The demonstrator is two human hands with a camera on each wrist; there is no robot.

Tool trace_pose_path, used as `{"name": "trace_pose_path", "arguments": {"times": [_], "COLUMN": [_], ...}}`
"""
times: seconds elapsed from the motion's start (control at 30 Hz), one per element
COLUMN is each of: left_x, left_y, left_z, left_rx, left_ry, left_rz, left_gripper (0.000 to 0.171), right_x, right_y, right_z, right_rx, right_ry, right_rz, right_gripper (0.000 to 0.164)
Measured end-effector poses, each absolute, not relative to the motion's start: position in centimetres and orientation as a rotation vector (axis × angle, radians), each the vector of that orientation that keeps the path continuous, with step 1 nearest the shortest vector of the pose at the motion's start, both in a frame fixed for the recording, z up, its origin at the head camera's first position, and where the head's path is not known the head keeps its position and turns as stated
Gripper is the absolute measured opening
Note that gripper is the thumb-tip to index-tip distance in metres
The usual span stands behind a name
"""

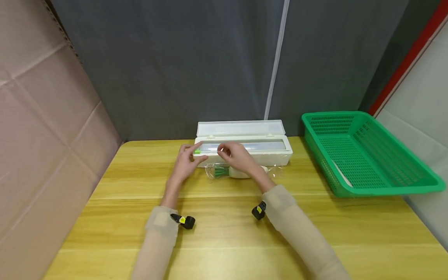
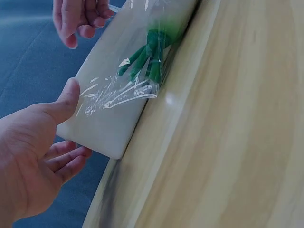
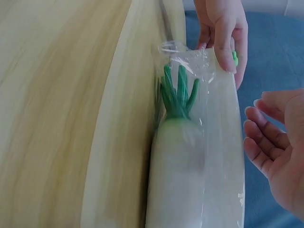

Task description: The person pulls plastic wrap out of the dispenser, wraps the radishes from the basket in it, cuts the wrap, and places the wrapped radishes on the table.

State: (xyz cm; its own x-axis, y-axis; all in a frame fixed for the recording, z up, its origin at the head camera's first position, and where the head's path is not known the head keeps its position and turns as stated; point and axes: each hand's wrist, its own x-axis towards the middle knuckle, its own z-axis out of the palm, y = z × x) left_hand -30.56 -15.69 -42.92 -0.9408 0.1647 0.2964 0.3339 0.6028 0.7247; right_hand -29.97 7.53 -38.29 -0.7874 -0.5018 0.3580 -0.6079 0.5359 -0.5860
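Note:
A white cling film dispenser (image 1: 250, 158) lies near the table's back edge, its lid (image 1: 241, 127) raised behind it. A green slider (image 1: 197, 151) sits at its left end. In front lies a white radish with green stalks (image 3: 175, 161), wrapped in clear film (image 2: 124, 95). My left hand (image 1: 184, 163) holds the dispenser's left end, thumb on its front wall and fingers at the far side. Above the film slot is my right hand (image 1: 237, 156), fingers loosely bent with nothing visible between them in the right wrist view.
To the right stands a green plastic basket (image 1: 325, 165) with a slatted bottom, partly beyond the table edge. A dark grey curtain (image 1: 175, 77) hangs behind the wooden table (image 1: 217, 241). Pale cloth (image 1: 45, 155) rises along the left side.

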Motion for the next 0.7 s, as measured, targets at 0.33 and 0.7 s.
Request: {"name": "trace_pose_path", "arguments": {"times": [0.33,0.7], "left_x": [-31.3,-31.6], "left_y": [-16.5,-17.0], "left_z": [-43.2,-43.5], "left_rx": [-0.492,-0.493], "left_ry": [-2.645,-2.609], "left_rz": [-1.224,-1.269], "left_gripper": [0.060,0.056], "right_x": [-31.1,-31.4], "right_y": [4.2,1.0], "right_z": [-37.9,-37.6], "right_rx": [0.991,0.918], "right_ry": [-2.656,-2.733], "right_rz": [1.002,0.891], "right_gripper": [0.018,0.019]}}
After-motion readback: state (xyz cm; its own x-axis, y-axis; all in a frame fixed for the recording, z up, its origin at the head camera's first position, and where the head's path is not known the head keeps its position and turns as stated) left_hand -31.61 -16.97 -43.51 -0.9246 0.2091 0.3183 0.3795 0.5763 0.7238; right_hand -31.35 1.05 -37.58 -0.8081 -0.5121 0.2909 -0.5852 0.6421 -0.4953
